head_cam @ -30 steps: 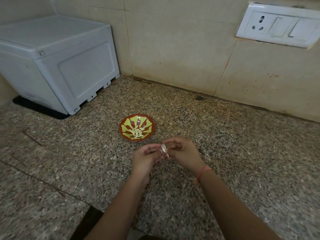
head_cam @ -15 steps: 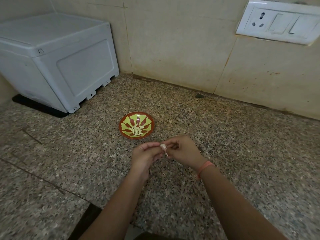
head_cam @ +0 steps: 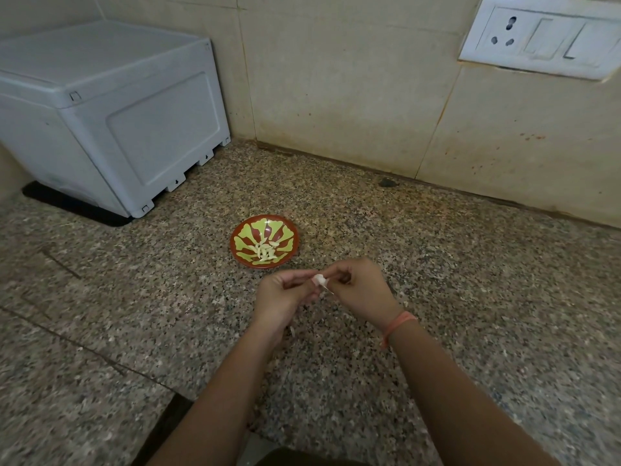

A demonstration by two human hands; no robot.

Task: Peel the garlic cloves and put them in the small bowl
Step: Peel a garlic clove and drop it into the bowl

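A small red bowl (head_cam: 240, 230) with a yellow-green leaf pattern sits on the speckled granite counter (head_cam: 470, 280); several peeled garlic cloves (head_cam: 265, 251) lie in it. Just in front of the bowl, my left hand (head_cam: 285, 297) and my right hand (head_cam: 361, 290) meet over the counter and pinch one white garlic clove (head_cam: 320, 280) between their fingertips. A thin strip of skin hangs from the clove. An orange thread band circles my right wrist.
A grey plastic box (head_cam: 111, 112) on a black mat stands at the back left against the tiled wall. A white socket and switch plate (head_cam: 544, 37) is on the wall at upper right. Bits of garlic skin (head_cam: 293, 331) lie under my hands.
Both hands stay together on the clove and have shifted only slightly; the fingers work at its skin. The bowl has not moved.
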